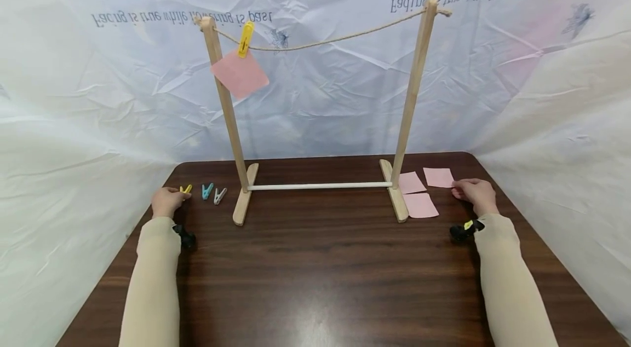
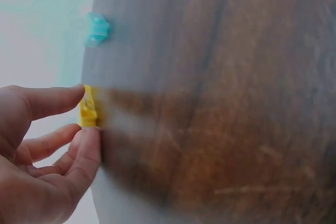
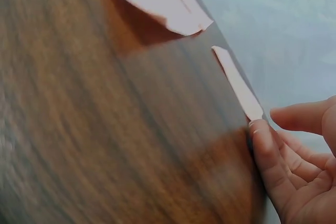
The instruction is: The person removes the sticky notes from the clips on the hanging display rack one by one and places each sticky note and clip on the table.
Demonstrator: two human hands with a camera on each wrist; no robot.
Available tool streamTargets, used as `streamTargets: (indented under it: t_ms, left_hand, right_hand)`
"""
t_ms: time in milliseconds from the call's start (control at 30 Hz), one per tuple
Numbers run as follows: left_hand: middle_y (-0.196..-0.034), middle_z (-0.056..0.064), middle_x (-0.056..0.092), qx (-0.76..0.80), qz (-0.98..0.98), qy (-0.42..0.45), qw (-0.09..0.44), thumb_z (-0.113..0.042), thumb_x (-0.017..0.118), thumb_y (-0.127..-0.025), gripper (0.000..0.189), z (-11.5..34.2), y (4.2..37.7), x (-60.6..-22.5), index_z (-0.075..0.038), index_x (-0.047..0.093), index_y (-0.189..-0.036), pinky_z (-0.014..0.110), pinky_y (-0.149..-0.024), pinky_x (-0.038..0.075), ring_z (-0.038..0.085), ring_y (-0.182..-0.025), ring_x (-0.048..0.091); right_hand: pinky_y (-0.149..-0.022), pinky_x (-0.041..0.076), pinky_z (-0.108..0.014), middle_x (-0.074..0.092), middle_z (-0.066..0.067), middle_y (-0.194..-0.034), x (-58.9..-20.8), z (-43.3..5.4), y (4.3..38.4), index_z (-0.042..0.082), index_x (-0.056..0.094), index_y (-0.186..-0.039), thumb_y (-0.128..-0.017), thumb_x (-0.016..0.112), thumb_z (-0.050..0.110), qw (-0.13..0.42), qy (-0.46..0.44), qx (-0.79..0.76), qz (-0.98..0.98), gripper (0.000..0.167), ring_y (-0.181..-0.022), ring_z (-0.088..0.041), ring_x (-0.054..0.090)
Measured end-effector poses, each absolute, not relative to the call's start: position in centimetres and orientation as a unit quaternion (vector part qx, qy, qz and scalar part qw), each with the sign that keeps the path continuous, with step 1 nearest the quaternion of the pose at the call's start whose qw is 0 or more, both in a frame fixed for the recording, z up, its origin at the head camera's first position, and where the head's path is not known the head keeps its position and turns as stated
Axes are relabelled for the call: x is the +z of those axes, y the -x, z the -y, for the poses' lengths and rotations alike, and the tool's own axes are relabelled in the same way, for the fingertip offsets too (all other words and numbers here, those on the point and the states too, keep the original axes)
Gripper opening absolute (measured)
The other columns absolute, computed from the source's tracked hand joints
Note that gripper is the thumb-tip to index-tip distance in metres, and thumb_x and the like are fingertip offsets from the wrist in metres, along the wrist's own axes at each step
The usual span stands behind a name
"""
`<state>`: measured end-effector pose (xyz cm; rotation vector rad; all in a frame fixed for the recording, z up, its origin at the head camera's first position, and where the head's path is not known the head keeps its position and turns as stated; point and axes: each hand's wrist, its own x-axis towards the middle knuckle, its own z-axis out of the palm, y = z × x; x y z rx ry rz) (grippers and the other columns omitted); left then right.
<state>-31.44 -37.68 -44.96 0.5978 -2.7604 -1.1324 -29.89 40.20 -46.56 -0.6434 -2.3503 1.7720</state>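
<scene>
In the head view, my left hand (image 1: 166, 201) is at the table's left side, thumb and fingertips pinching a yellow clothespin (image 2: 88, 109). Beside it lie a blue clothespin (image 1: 207, 191) and a white clothespin (image 1: 219, 196). At the right side, my right hand (image 1: 477, 195) reaches the near right corner of a pink paper square (image 1: 437, 177). One fingertip touches that corner in the right wrist view, with a small gap to the thumb. Two more pink squares (image 1: 420, 206) (image 1: 411, 183) lie to its left.
A wooden frame with two posts (image 1: 415, 84) stands on the table (image 1: 305, 259), a string (image 1: 335, 40) sagging between their tops. From the string's left part hangs a pink square (image 1: 240, 74) under a yellow clothespin (image 1: 245, 39). A white rod (image 1: 320, 186) joins the feet.
</scene>
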Motion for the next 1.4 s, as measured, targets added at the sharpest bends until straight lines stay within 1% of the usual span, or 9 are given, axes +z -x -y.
streamTargets:
  t_ms: [200,267,367,433,500,667,933,1167,1400]
  left_hand:
    - [-0.139,0.039,0.045,-0.433,0.881,-0.181,0.064,-0.021,0.060,-0.100,0.060,37.3,31.0,-41.9,0.015,0.041,-0.144,0.059,-0.095,0.047,0.051,-0.119,0.051]
    - [-0.140,0.036,0.046,-0.452,0.872,-0.170,0.076,-0.025,0.059,-0.101,0.063,37.1,31.1,-40.2,0.012,0.039,-0.148,0.055,-0.093,0.049,0.045,-0.113,0.055]
    - [-0.110,0.019,0.066,-0.464,0.865,-0.154,0.112,-0.025,0.062,-0.099,0.061,37.1,31.8,-37.4,0.008,0.044,-0.147,0.037,-0.080,0.054,0.019,-0.084,0.064]
    - [-0.096,0.003,0.064,-0.459,0.866,-0.149,0.129,-0.027,0.064,-0.098,0.061,37.0,32.1,-35.5,0.006,0.046,-0.146,0.028,-0.072,0.051,0.004,-0.070,0.058]
    - [-0.087,-0.009,0.057,-0.457,0.866,-0.144,0.145,-0.029,0.066,-0.097,0.061,36.7,32.1,-33.7,0.003,0.048,-0.146,0.025,-0.070,0.050,-0.003,-0.063,0.053]
    - [-0.098,-0.005,0.055,-0.456,0.867,-0.130,0.156,-0.038,0.066,-0.097,0.066,35.2,31.3,-30.7,-0.003,0.048,-0.149,0.026,-0.074,0.049,-0.002,-0.070,0.055]
    - [-0.101,0.000,0.054,-0.468,0.862,-0.060,0.182,-0.031,0.067,-0.098,0.059,32.2,29.8,-29.3,0.000,0.051,-0.145,0.012,-0.068,0.049,0.003,-0.075,0.056]
    - [-0.096,-0.006,0.057,-0.482,0.848,0.007,0.220,-0.030,0.070,-0.096,0.052,29.7,28.1,-27.6,-0.003,0.058,-0.139,0.012,-0.071,0.051,0.000,-0.082,0.057]
    - [-0.091,-0.010,0.060,-0.493,0.833,0.062,0.244,-0.024,0.073,-0.094,0.044,27.4,26.4,-26.4,-0.002,0.064,-0.131,0.013,-0.069,0.051,0.003,-0.079,0.061]
  right_hand:
    - [-0.065,0.059,-0.021,0.067,0.010,-0.073,-45.4,-40.3,29.6,-0.010,0.053,-0.124,-0.102,0.059,0.020,0.060,0.175,0.610,0.770,0.038,-0.066,-0.003,0.067]
    - [-0.065,0.059,-0.022,0.068,0.010,-0.073,-44.3,-40.4,29.4,-0.005,0.054,-0.121,-0.102,0.060,0.022,0.064,0.168,0.626,0.759,0.033,-0.066,-0.004,0.068]
    - [-0.064,0.058,-0.021,0.069,0.009,-0.073,-41.9,-40.2,29.2,0.000,0.054,-0.115,-0.102,0.060,0.021,0.087,0.148,0.659,0.732,0.025,-0.064,-0.004,0.067]
    - [-0.061,0.057,-0.020,0.070,0.008,-0.071,-40.1,-39.9,29.1,0.001,0.055,-0.112,-0.101,0.061,0.017,0.112,0.137,0.689,0.703,0.020,-0.061,-0.005,0.067]
    - [-0.059,0.056,-0.018,0.070,0.007,-0.072,-38.4,-39.4,29.0,0.001,0.055,-0.113,-0.101,0.061,0.014,0.142,0.124,0.701,0.688,0.020,-0.061,-0.005,0.067]
    - [-0.060,0.055,-0.016,0.070,0.008,-0.075,-35.2,-37.6,28.7,0.002,0.058,-0.115,-0.098,0.067,0.018,0.193,0.100,0.691,0.690,0.024,-0.065,-0.005,0.067]
    - [-0.061,0.057,-0.018,0.072,0.003,-0.074,-32.6,-32.5,28.3,0.004,0.061,-0.107,-0.096,0.070,0.011,0.212,0.017,0.728,0.652,0.016,-0.061,-0.007,0.068]
    - [-0.063,0.058,-0.020,0.072,0.000,-0.074,-29.9,-27.0,28.3,0.005,0.067,-0.102,-0.094,0.073,0.011,0.251,-0.061,0.721,0.642,0.012,-0.063,-0.010,0.068]
    - [-0.068,0.058,-0.022,0.072,-0.003,-0.077,-27.3,-21.8,28.7,0.003,0.068,-0.105,-0.095,0.073,0.013,0.247,-0.140,0.714,0.640,0.015,-0.069,-0.013,0.069]
